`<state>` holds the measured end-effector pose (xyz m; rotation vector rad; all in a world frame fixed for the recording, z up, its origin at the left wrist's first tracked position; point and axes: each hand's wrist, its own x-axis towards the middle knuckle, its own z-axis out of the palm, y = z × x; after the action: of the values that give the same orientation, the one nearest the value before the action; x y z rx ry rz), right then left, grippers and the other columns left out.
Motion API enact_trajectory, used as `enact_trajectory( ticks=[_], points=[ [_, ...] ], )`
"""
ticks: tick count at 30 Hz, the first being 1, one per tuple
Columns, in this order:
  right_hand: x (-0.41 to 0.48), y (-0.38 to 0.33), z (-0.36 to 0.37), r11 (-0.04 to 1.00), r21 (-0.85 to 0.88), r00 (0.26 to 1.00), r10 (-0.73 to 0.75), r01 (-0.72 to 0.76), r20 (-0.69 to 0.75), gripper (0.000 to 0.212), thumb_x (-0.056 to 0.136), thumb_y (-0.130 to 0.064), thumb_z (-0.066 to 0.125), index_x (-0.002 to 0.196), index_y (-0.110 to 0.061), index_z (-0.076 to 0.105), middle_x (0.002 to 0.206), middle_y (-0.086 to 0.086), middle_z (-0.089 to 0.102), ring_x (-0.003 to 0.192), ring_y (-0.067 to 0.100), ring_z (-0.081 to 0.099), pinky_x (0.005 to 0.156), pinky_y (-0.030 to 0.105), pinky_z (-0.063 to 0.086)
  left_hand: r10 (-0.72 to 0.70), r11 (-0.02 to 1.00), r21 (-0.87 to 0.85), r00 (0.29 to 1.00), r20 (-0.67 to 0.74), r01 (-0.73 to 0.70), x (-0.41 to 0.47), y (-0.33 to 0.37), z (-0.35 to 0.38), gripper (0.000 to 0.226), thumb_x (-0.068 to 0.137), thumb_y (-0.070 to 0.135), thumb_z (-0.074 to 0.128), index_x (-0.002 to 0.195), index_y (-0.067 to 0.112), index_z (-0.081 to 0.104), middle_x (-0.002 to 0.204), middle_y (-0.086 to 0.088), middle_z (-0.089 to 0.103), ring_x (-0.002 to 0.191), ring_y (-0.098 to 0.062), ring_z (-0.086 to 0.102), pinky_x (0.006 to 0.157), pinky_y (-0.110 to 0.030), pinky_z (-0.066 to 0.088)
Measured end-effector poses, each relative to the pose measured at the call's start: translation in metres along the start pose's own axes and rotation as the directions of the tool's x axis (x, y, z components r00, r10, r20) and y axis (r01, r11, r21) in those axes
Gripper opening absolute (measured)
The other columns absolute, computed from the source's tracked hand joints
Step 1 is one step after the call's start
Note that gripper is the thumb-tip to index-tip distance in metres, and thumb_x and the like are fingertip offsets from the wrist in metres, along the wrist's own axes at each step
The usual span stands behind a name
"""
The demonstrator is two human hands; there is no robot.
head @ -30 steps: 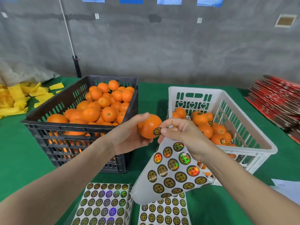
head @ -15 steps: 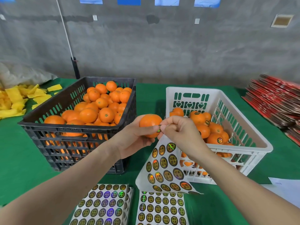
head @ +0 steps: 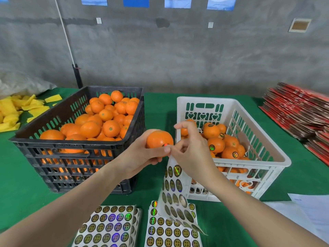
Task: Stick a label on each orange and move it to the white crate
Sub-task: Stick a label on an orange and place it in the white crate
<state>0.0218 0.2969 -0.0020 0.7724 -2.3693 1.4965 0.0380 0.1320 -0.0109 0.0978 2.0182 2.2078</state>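
My left hand [head: 140,157] grips an orange [head: 158,139] between the two crates, above the green table. A round label [head: 165,145] sits on the orange's near side. My right hand [head: 192,154] holds a hanging sticker sheet [head: 175,193] with its lower fingers, and its thumb presses at the label. The black crate [head: 78,148] on the left is full of unlabelled oranges. The white crate [head: 267,157] on the right holds several labelled oranges [head: 216,144].
Two stacks of sticker sheets [head: 110,227] [head: 170,232] lie at the near table edge. Yellow foam nets [head: 19,109] are at the far left, red flat cartons [head: 299,111] at the far right, and white paper [head: 313,209] at the near right. A grey wall stands behind.
Both hands rose a little with the orange. The orange has turned so its label faces me lower down, and the hanging sheet has swung edge-on and drooped.
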Motion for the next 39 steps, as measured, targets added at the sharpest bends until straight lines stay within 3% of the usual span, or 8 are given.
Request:
enact_trajectory(
  ticks=[6, 12, 18, 24, 28, 31, 34, 39],
  points=[
    [0.015, 0.017, -0.025, 0.883, 0.398, 0.968, 0.214, -0.249, 0.131, 0.028, 0.079, -0.014, 0.074, 0.098, -0.024, 0.056, 0.063, 0.001, 0.07, 0.065, 0.011, 0.068, 0.068, 0.025, 0.051, -0.032, 0.999, -0.038, 0.997, 0.07, 0.035, 0.022, 0.003, 0.011, 0.054, 0.07, 0.035, 0.076, 0.115, 0.015, 0.056, 0.077, 0.001, 0.065, 0.063, -0.013, 0.052, 0.061, -0.025, 0.042],
    [0.028, 0.041, -0.059, 0.639, 0.704, 0.95, 0.222, -0.31, 0.218, 0.026, 0.064, -0.014, 0.069, 0.088, -0.01, 0.061, 0.064, 0.003, 0.069, 0.058, 0.011, 0.066, 0.058, 0.02, 0.053, -0.066, 0.973, -0.224, 0.998, -0.01, 0.062, 0.085, 0.011, 0.039, 0.043, 0.085, 0.01, 0.064, 0.123, -0.005, 0.05, 0.116, -0.022, 0.063, 0.1, -0.027, 0.067, 0.086, -0.035, 0.056],
    [0.02, 0.076, -0.078, 0.703, 0.556, 0.88, 0.223, -0.444, 0.421, 0.031, 0.068, 0.021, 0.062, 0.08, -0.008, 0.059, 0.068, 0.0, 0.066, 0.062, 0.008, 0.06, 0.063, 0.017, 0.051, -0.008, 0.926, 0.373, 0.994, -0.112, 0.049, 0.16, 0.002, 0.067, 0.026, 0.078, 0.021, 0.077, 0.097, 0.016, 0.06, 0.094, -0.001, 0.064, 0.086, -0.015, 0.065, 0.077, -0.029, 0.054],
    [0.039, 0.102, -0.088, 0.718, 0.544, 0.899, 0.298, -0.433, 0.322, 0.037, 0.074, 0.03, 0.05, 0.08, -0.006, 0.058, 0.082, 0.004, 0.066, 0.076, 0.009, 0.063, 0.075, 0.019, 0.052, 0.03, 0.627, 0.767, 0.98, -0.199, 0.136, 0.226, -0.026, 0.09, 0.047, 0.083, 0.037, 0.07, 0.117, 0.008, 0.053, 0.101, -0.004, 0.054, 0.093, -0.021, 0.053, 0.074, -0.027, 0.041],
    [0.051, 0.112, -0.1, 0.721, 0.544, 0.903, 0.324, -0.43, 0.283, 0.037, 0.076, 0.029, 0.049, 0.081, -0.007, 0.057, 0.091, 0.011, 0.063, 0.085, 0.017, 0.06, 0.081, 0.026, 0.049, -0.007, 0.389, 0.913, 0.991, -0.133, 0.125, 0.238, -0.03, 0.089, 0.03, 0.089, 0.027, 0.062, 0.106, 0.004, 0.057, 0.109, -0.012, 0.064, 0.09, -0.026, 0.06, 0.071, -0.032, 0.047],
    [0.059, 0.114, -0.105, 0.715, 0.549, 0.901, 0.32, -0.432, 0.292, 0.036, 0.078, 0.028, 0.047, 0.082, -0.007, 0.056, 0.092, 0.011, 0.062, 0.082, 0.016, 0.059, 0.078, 0.027, 0.05, 0.126, 0.61, 0.79, 0.978, -0.168, 0.058, 0.233, -0.01, 0.073, 0.034, 0.089, 0.025, 0.064, 0.119, 0.009, 0.063, 0.124, -0.006, 0.062, 0.104, -0.022, 0.063, 0.086, -0.03, 0.048],
    [0.064, 0.112, -0.106, 0.728, 0.545, 0.907, 0.296, -0.416, 0.298, 0.034, 0.079, 0.027, 0.046, 0.084, -0.006, 0.055, 0.093, 0.011, 0.062, 0.084, 0.017, 0.059, 0.079, 0.027, 0.05, 0.098, 0.852, 0.523, 0.978, -0.182, 0.012, 0.208, 0.02, 0.05, 0.019, 0.091, 0.027, 0.063, 0.1, 0.013, 0.071, 0.102, -0.004, 0.072, 0.071, -0.006, 0.069, 0.059, -0.014, 0.05],
    [0.068, 0.099, -0.096, 0.706, 0.595, 0.922, 0.254, -0.384, 0.293, 0.034, 0.079, 0.028, 0.046, 0.084, -0.004, 0.056, 0.089, 0.007, 0.066, 0.078, 0.009, 0.065, 0.071, 0.022, 0.055, -0.201, 0.888, 0.424, 0.979, 0.01, 0.178, 0.154, 0.044, 0.015, 0.051, 0.077, 0.062, 0.055, 0.094, 0.018, 0.075, 0.094, -0.002, 0.076, 0.081, -0.014, 0.071, 0.064, -0.025, 0.051]
  ],
)
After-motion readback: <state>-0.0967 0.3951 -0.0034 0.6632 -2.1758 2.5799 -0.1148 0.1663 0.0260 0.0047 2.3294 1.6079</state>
